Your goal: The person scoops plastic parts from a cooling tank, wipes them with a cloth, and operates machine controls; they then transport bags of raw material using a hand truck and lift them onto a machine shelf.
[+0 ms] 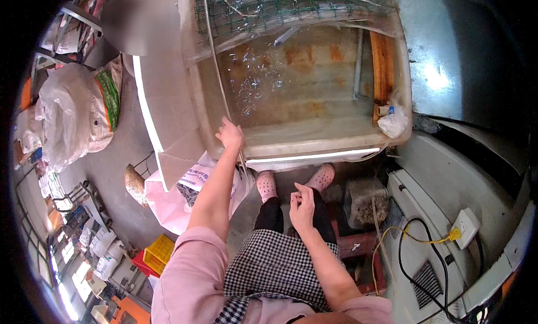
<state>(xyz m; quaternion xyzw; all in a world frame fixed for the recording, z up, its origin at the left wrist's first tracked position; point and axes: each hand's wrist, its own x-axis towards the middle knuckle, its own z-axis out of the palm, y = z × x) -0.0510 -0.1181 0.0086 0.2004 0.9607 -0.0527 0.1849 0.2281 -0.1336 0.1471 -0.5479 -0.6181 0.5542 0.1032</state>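
Note:
A wide, pale-rimmed tank [314,147] of murky water stands in front of me. A thin, pale rod or tube [216,61] runs along its left side toward me. My left hand [230,134] is at the near left corner of the tank, its fingers closed about the near part of this rod. Part of the grip is hidden by the hand itself. My right hand [303,207] hangs over my legs, short of the tank, with its fingers loosely bent and apart and nothing in them. Green netting [314,7] covers the far end of the tank.
A pink-white woven sack [162,203] stands at the tank's near left corner. On the tank's right side are a wooden board [382,61] and a white plastic bag [393,124]. A yellow plug [454,234] and cables lie at right. A yellow crate [159,253] sits at left.

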